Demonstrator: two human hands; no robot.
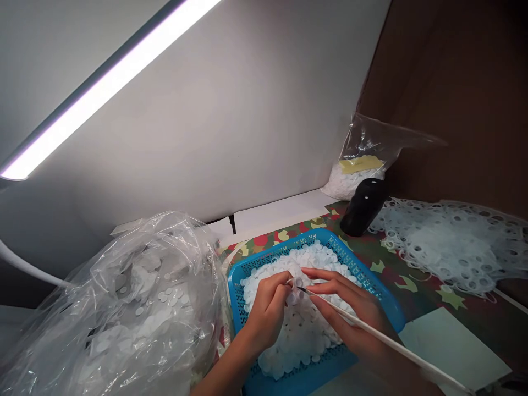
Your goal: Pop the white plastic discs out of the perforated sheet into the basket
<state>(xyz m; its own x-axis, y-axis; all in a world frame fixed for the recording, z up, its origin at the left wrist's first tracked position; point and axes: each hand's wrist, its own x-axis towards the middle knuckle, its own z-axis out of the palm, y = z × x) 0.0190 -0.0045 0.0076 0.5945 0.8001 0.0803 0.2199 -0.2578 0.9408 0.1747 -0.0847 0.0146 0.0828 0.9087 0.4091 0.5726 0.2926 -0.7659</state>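
Over the heap of discs (284,352) in the blue basket (234,300), the left hand (270,308) pinches a clear piece (297,282); at its four o'clock, the right hand (350,311) grips a white rod (383,330). Its dark tip points toward the left fingers, so a slip could jab them.

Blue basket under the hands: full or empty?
Well filled, not empty: small white discs are heaped across most of the blue basket. Cannot tell whether any reach rim height.
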